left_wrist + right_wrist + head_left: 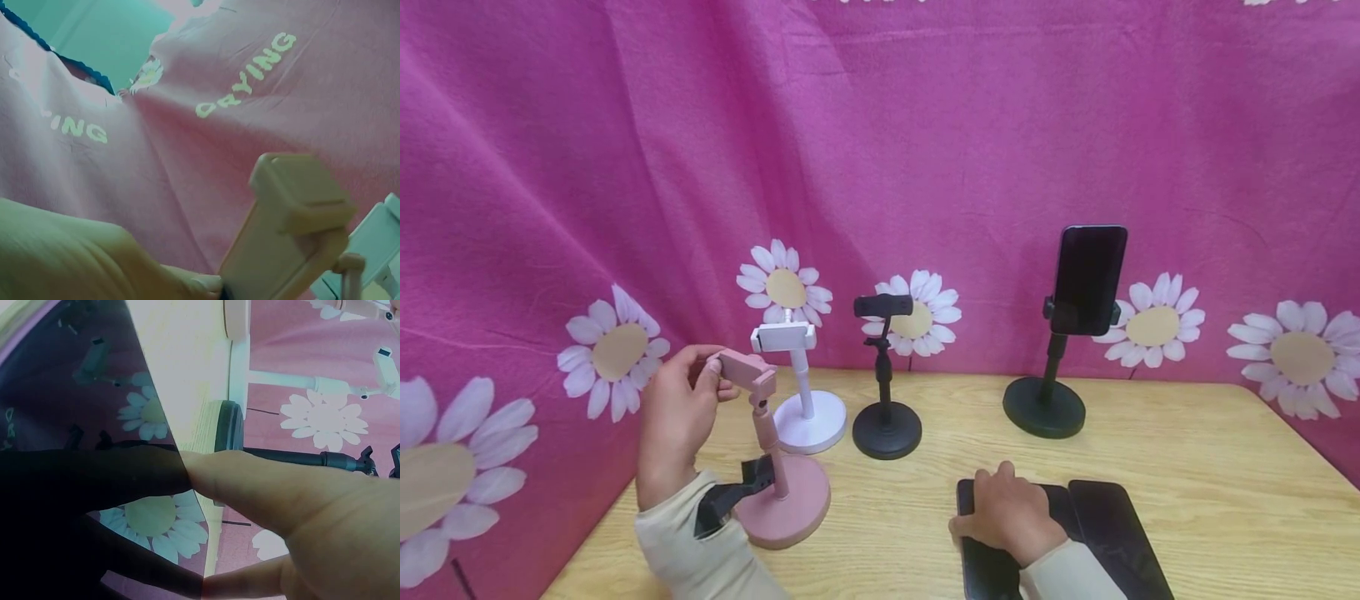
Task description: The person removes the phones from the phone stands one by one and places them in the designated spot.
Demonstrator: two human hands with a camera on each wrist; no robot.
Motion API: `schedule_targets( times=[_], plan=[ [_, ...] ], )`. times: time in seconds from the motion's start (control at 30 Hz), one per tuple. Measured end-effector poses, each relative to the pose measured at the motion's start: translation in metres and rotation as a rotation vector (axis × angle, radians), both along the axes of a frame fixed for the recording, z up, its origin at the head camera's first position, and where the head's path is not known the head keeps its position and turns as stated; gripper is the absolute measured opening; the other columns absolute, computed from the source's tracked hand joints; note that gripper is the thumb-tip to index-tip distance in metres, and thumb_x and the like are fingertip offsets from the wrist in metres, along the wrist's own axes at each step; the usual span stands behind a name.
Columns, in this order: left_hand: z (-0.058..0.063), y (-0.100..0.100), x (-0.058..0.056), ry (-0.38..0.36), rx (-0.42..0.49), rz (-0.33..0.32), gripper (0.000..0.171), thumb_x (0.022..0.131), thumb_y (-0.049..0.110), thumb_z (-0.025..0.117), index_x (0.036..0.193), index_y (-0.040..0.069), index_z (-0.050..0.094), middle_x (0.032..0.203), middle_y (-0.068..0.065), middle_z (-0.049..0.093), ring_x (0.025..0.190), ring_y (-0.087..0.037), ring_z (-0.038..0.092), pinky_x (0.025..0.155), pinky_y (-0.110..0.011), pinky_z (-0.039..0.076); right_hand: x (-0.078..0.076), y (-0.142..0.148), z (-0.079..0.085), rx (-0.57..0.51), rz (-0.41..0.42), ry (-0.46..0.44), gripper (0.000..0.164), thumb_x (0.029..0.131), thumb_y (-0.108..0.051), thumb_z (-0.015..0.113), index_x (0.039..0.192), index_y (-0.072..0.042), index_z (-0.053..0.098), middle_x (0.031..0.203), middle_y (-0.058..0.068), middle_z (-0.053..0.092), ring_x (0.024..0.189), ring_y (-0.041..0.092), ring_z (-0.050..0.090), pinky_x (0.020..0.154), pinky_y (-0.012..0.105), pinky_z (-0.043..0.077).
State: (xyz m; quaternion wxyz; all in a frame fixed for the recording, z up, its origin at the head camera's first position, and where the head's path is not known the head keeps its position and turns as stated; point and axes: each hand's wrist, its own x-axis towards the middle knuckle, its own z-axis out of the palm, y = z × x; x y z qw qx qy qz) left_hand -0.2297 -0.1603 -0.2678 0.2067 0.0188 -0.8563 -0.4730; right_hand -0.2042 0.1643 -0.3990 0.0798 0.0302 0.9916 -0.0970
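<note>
My left hand (681,408) pinches the end of the clamp on a pink phone stand (790,500), thumb on the near side. In the left wrist view the clamp (269,244) tilts up beside the thumb. My right hand (1009,512) is over a dark phone (988,571) lying flat on the table. Its thumb is at the phone's left edge and its fingers are near the far edge. In the right wrist view the fingers meet their reflection at the edge of the glossy screen (94,419).
A second dark phone (1112,529) lies right beside the first on the wooden table (895,508). Behind stand a white phone stand (812,421), a black phone stand (887,429) and another black stand (1045,408) holding an upright phone (1090,279). A pink flowered cloth (970,150) hangs behind.
</note>
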Motion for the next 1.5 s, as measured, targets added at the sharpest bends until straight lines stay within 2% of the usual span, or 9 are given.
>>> schedule_targets(
  times=[0.17,0.37,0.5,0.63,0.73,0.9,1.13,1.33,1.5],
  plan=[
    [-0.002,-0.006,-0.003,-0.025,0.109,0.089,0.033,0.101,0.011,0.048,0.133,0.006,0.056,0.113,-0.016,0.062,0.081,-0.010,0.065,0.071,-0.014,0.051,0.000,0.000,0.000,-0.004,0.001,0.013,0.071,0.067,-0.050,0.080,0.111,0.003,0.060,0.085,0.017,0.046,0.066,0.028,0.052,0.056,0.043,0.045],
    [-0.006,-0.011,-0.007,0.094,0.211,0.191,0.033,0.100,0.007,0.045,0.130,0.002,0.059,0.110,-0.021,0.063,0.063,0.010,0.057,0.062,-0.008,0.048,0.001,0.000,0.000,-0.004,-0.001,0.017,0.072,0.067,-0.050,0.080,0.111,0.003,0.060,0.084,0.017,0.045,0.066,0.028,0.051,0.056,0.043,0.045],
    [-0.010,-0.014,-0.012,0.131,0.223,0.264,0.033,0.100,0.007,0.045,0.129,0.004,0.061,0.105,-0.021,0.065,0.059,0.014,0.053,0.061,-0.006,0.046,0.001,0.000,0.000,0.003,-0.002,0.022,0.071,0.067,-0.050,0.080,0.109,0.003,0.060,0.083,0.017,0.045,0.065,0.028,0.052,0.056,0.043,0.046],
    [-0.014,-0.014,-0.017,0.155,0.173,0.355,0.031,0.100,0.010,0.048,0.126,0.012,0.065,0.102,-0.018,0.068,0.070,0.007,0.054,0.074,-0.016,0.046,0.001,0.001,0.000,0.009,-0.003,0.021,0.070,0.067,-0.050,0.080,0.108,0.003,0.061,0.084,0.017,0.046,0.065,0.028,0.053,0.056,0.044,0.046],
    [-0.016,-0.013,-0.022,0.172,0.163,0.396,0.031,0.100,0.011,0.049,0.124,0.016,0.067,0.102,-0.014,0.069,0.077,-0.004,0.057,0.075,-0.023,0.044,0.001,0.001,0.000,0.015,-0.004,0.013,0.070,0.067,-0.050,0.080,0.109,0.003,0.061,0.085,0.018,0.047,0.067,0.029,0.054,0.057,0.044,0.046],
    [-0.017,-0.013,-0.025,0.168,0.192,0.389,0.031,0.101,0.012,0.048,0.126,0.017,0.066,0.108,-0.013,0.068,0.091,-0.018,0.063,0.073,-0.021,0.045,0.001,0.000,0.001,0.026,0.000,0.018,0.071,0.067,-0.052,0.079,0.110,0.002,0.061,0.086,0.018,0.048,0.068,0.030,0.055,0.058,0.045,0.047],
    [-0.014,-0.012,-0.024,0.146,0.213,0.385,0.035,0.099,0.017,0.044,0.128,0.012,0.062,0.120,-0.017,0.063,0.108,-0.031,0.056,0.092,-0.044,0.042,0.002,0.001,0.001,0.022,0.006,0.014,0.073,0.068,-0.056,0.078,0.110,0.001,0.060,0.086,0.018,0.049,0.069,0.029,0.055,0.060,0.047,0.048],
    [-0.005,0.001,-0.018,0.272,0.227,0.465,0.034,0.095,0.016,0.047,0.124,0.013,0.066,0.118,-0.014,0.061,0.111,-0.027,0.059,0.093,-0.042,0.042,0.001,0.004,0.005,-0.013,0.022,0.051,0.074,0.070,-0.058,0.075,0.114,-0.001,0.059,0.091,0.019,0.053,0.074,0.031,0.057,0.062,0.049,0.048],
    [0.008,0.020,-0.007,0.418,0.235,0.459,0.033,0.093,0.012,0.051,0.120,0.017,0.069,0.114,-0.012,0.061,0.107,-0.021,0.057,0.088,-0.036,0.045,0.001,0.007,0.016,-0.064,0.049,0.168,0.076,0.073,-0.057,0.075,0.122,-0.002,0.058,0.102,0.022,0.057,0.084,0.034,0.059,0.068,0.053,0.051]
  ],
)
